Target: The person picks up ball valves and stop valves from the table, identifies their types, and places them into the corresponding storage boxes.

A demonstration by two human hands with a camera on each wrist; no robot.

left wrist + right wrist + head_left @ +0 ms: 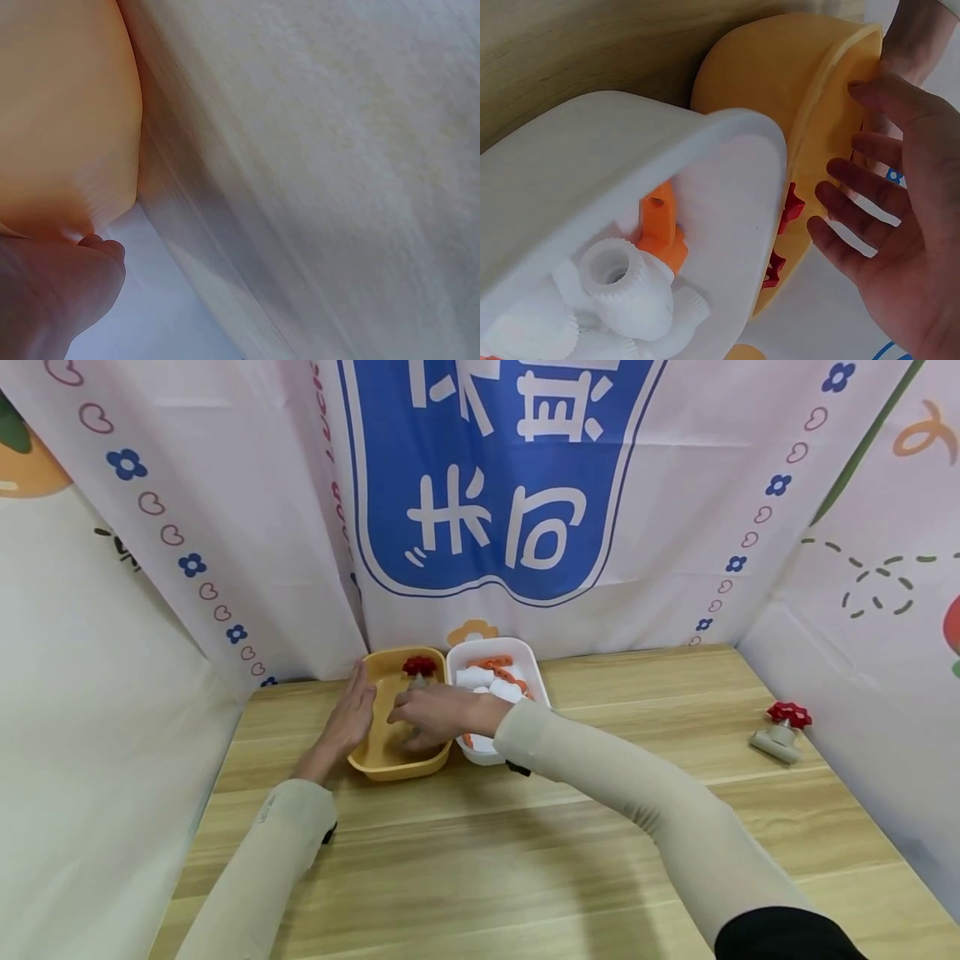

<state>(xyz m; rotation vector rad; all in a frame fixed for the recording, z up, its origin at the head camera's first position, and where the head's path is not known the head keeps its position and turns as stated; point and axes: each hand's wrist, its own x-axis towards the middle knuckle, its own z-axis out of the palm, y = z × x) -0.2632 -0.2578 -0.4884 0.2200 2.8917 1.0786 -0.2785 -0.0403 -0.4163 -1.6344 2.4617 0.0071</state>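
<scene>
A yellow bin (401,771) stands at the back left of the wooden table. My left hand (349,714) lies along its left wall with the fingers straight, and the left wrist view shows the thumb side of that hand (56,289) at the wall. Over the bin is my right hand (433,714), holding nothing; in the right wrist view its fingers (866,191) are apart and loosely bent. Inside the bin is a valve with a red handwheel (418,666), partly hidden by the right hand. Two red handwheels (792,208) show there from the right wrist.
A white bin (534,681) stands against the yellow one, holding several white pipe fittings (476,677) and orange pieces (491,661). Another red-handled valve (782,732) lies near the table's right edge. Printed cloth walls (660,568) enclose the table's back and sides.
</scene>
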